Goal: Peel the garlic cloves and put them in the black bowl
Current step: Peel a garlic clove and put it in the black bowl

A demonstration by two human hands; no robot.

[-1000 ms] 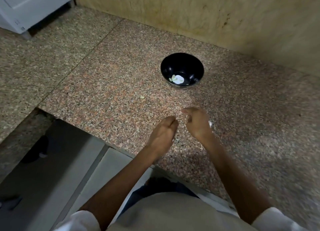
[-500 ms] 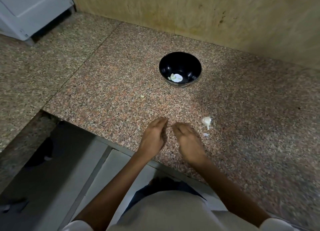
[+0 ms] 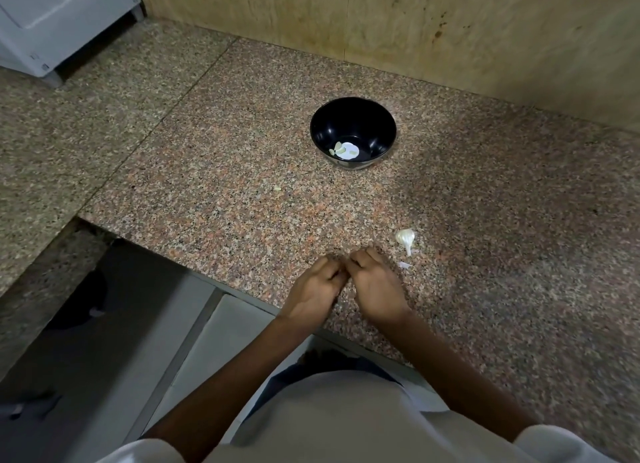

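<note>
The black bowl (image 3: 382,116) stands on the granite counter (image 3: 225,171), with a few peeled pale cloves (image 3: 341,149) in its bottom. A white garlic bulb (image 3: 405,236) lies on the counter just right of my hands. My left hand (image 3: 311,296) and my right hand (image 3: 377,286) meet near the counter's front edge. Their fingers are curled and the fingertips press together, pinching something small. I take it for a garlic clove, but the fingers hide it.
A scrap of white skin (image 3: 404,265) lies beside my right hand. A small pale bit (image 3: 277,188) sits left of the bowl. A wooden wall (image 3: 381,19) backs the counter and a white appliance (image 3: 52,19) stands at the far left. The counter drops off at the front left.
My right hand has left the garlic bulb, which now lies uncovered on the counter. Both hands have drawn back toward the front edge and closed fingertip to fingertip.
</note>
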